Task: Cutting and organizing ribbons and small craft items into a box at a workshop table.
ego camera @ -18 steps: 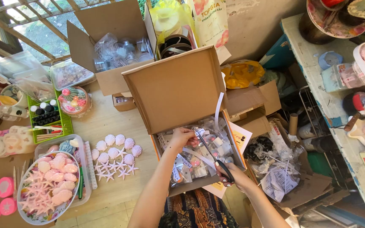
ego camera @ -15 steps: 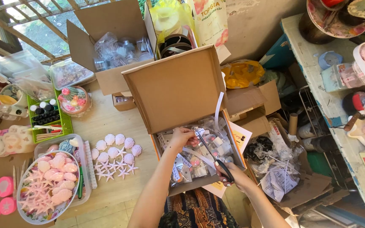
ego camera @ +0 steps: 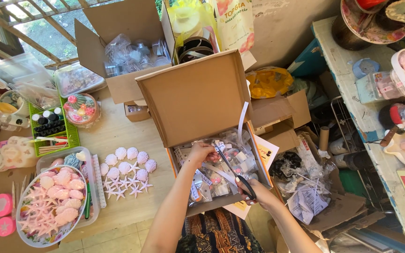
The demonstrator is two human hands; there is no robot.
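Scissors poised over a packet in the open box.

Head view: the left hand [ego camera: 201, 152] pinches the top of a small clear plastic packet [ego camera: 221, 149], fingers closed on it, inside the open brown cardboard box [ego camera: 198, 100]. The right hand [ego camera: 255, 192] grips black-handled scissors [ego camera: 235, 171], fingers curled through the loops, blades narrowly apart with tips at the packet. It looks uncut; other packets in the box appear unopened.
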